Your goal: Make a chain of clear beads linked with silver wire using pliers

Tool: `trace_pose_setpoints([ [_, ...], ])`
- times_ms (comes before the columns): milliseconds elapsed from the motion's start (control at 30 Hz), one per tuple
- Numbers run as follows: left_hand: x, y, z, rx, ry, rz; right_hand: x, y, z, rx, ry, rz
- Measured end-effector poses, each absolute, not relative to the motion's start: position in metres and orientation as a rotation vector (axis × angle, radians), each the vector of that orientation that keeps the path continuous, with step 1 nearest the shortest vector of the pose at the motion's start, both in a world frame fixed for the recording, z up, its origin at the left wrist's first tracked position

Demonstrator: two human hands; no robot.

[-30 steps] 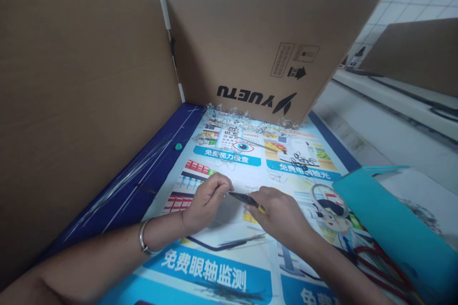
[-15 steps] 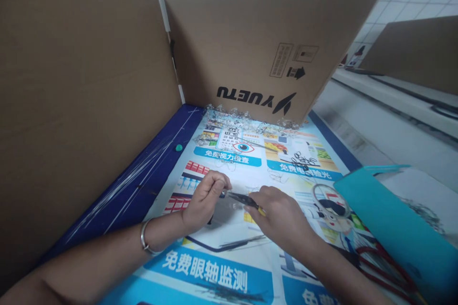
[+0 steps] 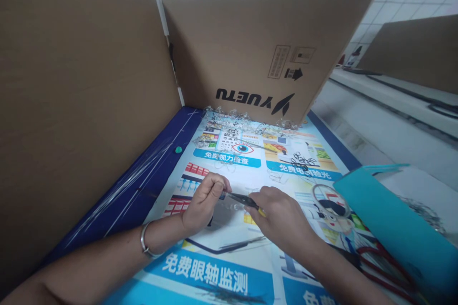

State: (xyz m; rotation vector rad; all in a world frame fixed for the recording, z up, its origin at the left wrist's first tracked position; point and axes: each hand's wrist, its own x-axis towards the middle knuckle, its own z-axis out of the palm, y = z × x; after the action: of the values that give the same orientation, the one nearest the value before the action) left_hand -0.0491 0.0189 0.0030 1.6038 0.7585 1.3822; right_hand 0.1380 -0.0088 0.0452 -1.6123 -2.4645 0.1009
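Note:
My right hand (image 3: 279, 212) is wrapped round a pair of pliers (image 3: 243, 198) with dark, slim jaws and a bit of yellow handle showing. The jaws point left and reach the fingertips of my left hand (image 3: 207, 198). Those fingers are pinched together, and whatever small piece they grip is mostly hidden. A silver bangle circles my left wrist. Beneath both hands lies a printed poster sheet (image 3: 232, 219). Thin dark wires (image 3: 243, 244) rest on it near me, and more dark strands (image 3: 232, 295) lie at the bottom edge.
Clear, shiny small pieces (image 3: 236, 121) lie along the back cardboard panel (image 3: 265, 33). Black loops (image 3: 302, 162) sit right of centre. At right stand a teal folded box (image 3: 397, 219) and red-handled scissors (image 3: 382, 262). A cardboard wall (image 3: 82, 81) rises at left, near a green lump (image 3: 178, 150).
The camera view has shifted slightly. Both hands stay in nearly the same place, with the plier jaws still at my left fingertips.

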Motion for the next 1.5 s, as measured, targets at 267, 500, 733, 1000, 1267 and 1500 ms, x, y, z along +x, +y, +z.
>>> trace_pose_setpoints([
  [267, -0.049, 0.018, 0.005, 1.640, 0.795, 1.348, 0.137, -0.008, 0.049, -1.639, -2.518, 0.112],
  [500, -0.050, 0.018, 0.005, 1.623, 0.835, 1.279, 0.138, -0.004, 0.047, -1.687, -2.537, 0.154],
  [733, -0.049, 0.019, 0.006, 1.592, 0.867, 1.237, 0.140, 0.000, 0.044, -1.686, -2.544, 0.192],
  [1000, -0.049, 0.019, 0.007, 1.592, 0.888, 1.204, 0.140, 0.001, 0.044, -1.701, -2.560, 0.255],
  [1267, -0.048, 0.020, 0.007, 1.520, 0.940, 1.248, 0.158, 0.010, 0.061, -1.750, -2.601, 0.197],
  [1500, -0.048, 0.026, 0.005, 1.289, 0.925, 1.203, 0.187, 0.016, 0.074, -1.990, -2.767, 0.026],
])
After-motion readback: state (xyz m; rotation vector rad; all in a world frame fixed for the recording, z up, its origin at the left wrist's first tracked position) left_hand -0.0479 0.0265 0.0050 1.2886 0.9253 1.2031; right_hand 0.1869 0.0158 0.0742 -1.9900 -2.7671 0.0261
